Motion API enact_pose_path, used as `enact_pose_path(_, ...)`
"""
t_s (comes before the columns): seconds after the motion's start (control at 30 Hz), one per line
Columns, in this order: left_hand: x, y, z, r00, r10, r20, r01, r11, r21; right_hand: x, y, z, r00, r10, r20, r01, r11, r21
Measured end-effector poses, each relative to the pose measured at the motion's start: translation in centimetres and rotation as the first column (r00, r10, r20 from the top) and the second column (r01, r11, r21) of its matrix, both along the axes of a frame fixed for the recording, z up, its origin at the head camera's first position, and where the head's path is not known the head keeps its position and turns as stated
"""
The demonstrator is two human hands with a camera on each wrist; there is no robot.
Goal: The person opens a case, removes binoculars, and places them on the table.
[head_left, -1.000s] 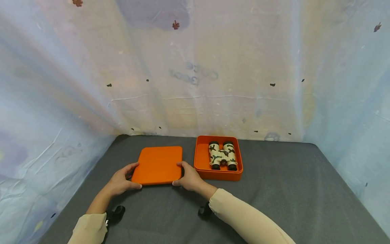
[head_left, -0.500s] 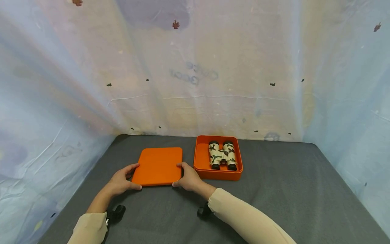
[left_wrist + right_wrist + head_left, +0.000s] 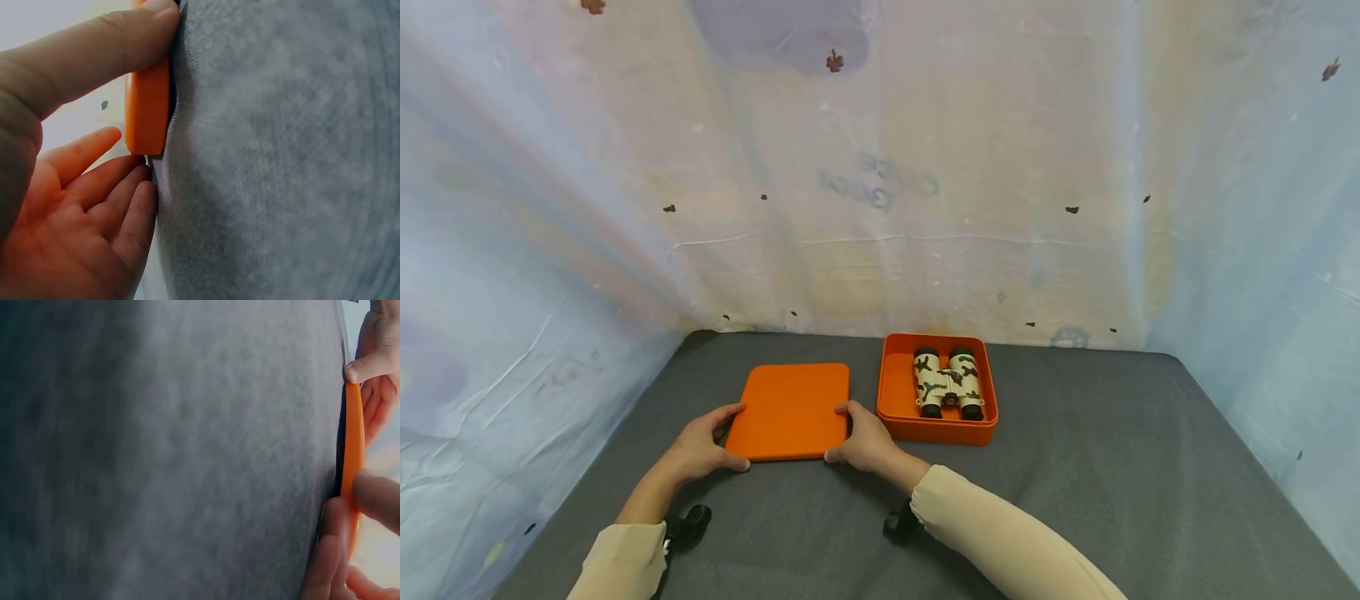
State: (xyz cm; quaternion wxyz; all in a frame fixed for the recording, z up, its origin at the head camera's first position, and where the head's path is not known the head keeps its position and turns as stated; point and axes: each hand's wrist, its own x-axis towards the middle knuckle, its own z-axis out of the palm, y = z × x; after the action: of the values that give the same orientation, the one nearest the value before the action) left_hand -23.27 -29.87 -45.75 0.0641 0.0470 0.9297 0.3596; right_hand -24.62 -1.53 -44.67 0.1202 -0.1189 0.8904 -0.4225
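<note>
A flat orange box lid (image 3: 788, 410) with rounded corners lies level, close over the grey tabletop, in the head view. My left hand (image 3: 697, 443) grips its left side, thumb at the near corner and fingers along the edge. Gripping the opposite side in the same way is my right hand (image 3: 867, 437). The left wrist view has the thumb on the front edge of the lid (image 3: 149, 115), with a dark line under it. From the right wrist, the lid (image 3: 354, 434) appears edge-on between both hands.
Right of the lid stands an open orange box (image 3: 934, 430), with camouflage-patterned binoculars (image 3: 951, 382) inside. Grey cloth covers the table (image 3: 1097, 467). A pale printed curtain (image 3: 880, 167) hangs behind and at both sides. Black straps sit at both wrists.
The lid has come down slightly and a little towards me, still held by both hands. The box and binoculars have stayed put.
</note>
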Motion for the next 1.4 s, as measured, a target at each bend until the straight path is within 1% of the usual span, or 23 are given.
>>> enact_pose_path(0.1, 0.0, 0.2, 0.0, 1.0, -0.007, -0.01, 0.007, 1.0, -0.014, 0.1, 0.0, 0.1, 1.0, -0.018, -0.019, 0.018, 0.999, 0.033)
enact_pose_path(0.2, 0.0, 0.4, 0.1, 1.0, -0.012, -0.015, 0.011, 1.0, -0.019, 0.1, 0.0, 0.0, 0.999, -0.025, -0.028, 0.027, 0.999, 0.044)
enact_pose_path(0.33, 0.0, 0.6, 0.3, 1.0, -0.008, -0.017, 0.007, 1.0, -0.022, 0.1, -0.1, -0.1, 0.999, -0.018, -0.049, 0.021, 0.998, 0.063)
enact_pose_path(0.5, 0.1, 0.7, 0.4, 1.0, -0.018, -0.012, 0.018, 0.999, -0.039, 0.0, -0.1, -0.2, 0.998, -0.014, -0.064, 0.019, 0.997, 0.076)
enact_pose_path(0.7, 0.2, 0.6, 0.3, 0.998, -0.057, -0.019, 0.055, 0.996, -0.064, 0.3, 0.1, -0.2, 0.995, 0.025, -0.094, -0.019, 0.998, 0.067)
enact_pose_path(0.83, 0.3, 0.5, 0.1, 0.997, -0.067, -0.034, 0.066, 0.997, -0.041, 0.8, 0.4, 0.0, 0.991, 0.063, -0.114, -0.056, 0.996, 0.065)
enact_pose_path(0.93, 0.3, 0.6, 0.0, 0.996, -0.058, -0.073, 0.058, 0.998, -0.01, 1.4, 0.8, 0.4, 0.987, 0.1, -0.124, -0.092, 0.993, 0.07)
enact_pose_path(1.0, 0.4, 0.8, 0.0, 0.991, -0.037, -0.126, 0.037, 0.999, 0.0, 1.7, 1.2, 0.7, 0.984, 0.135, -0.12, -0.129, 0.99, 0.058)
enact_pose_path(1.1, 0.4, 1.4, 0.3, 0.978, 0.006, -0.207, 0.001, 0.999, 0.032, 2.2, 2.0, 1.0, 0.973, 0.196, -0.121, -0.193, 0.981, 0.035)
enact_pose_path(1.17, 0.3, 1.8, 0.7, 0.968, 0.027, -0.249, -0.016, 0.999, 0.044, 2.4, 2.6, 1.2, 0.965, 0.233, -0.124, -0.235, 0.972, 0.0)
enact_pose_path(1.27, 0.2, 2.7, 1.2, 0.962, 0.035, -0.27, -0.017, 0.997, 0.071, 2.8, 3.5, 1.6, 0.953, 0.273, -0.132, -0.281, 0.959, -0.041)
enact_pose_path(1.4, 0.0, 3.8, 1.8, 0.96, 0.025, -0.28, -0.005, 0.997, 0.071, 3.2, 4.5, 2.1, 0.939, 0.311, -0.146, -0.324, 0.943, -0.076)
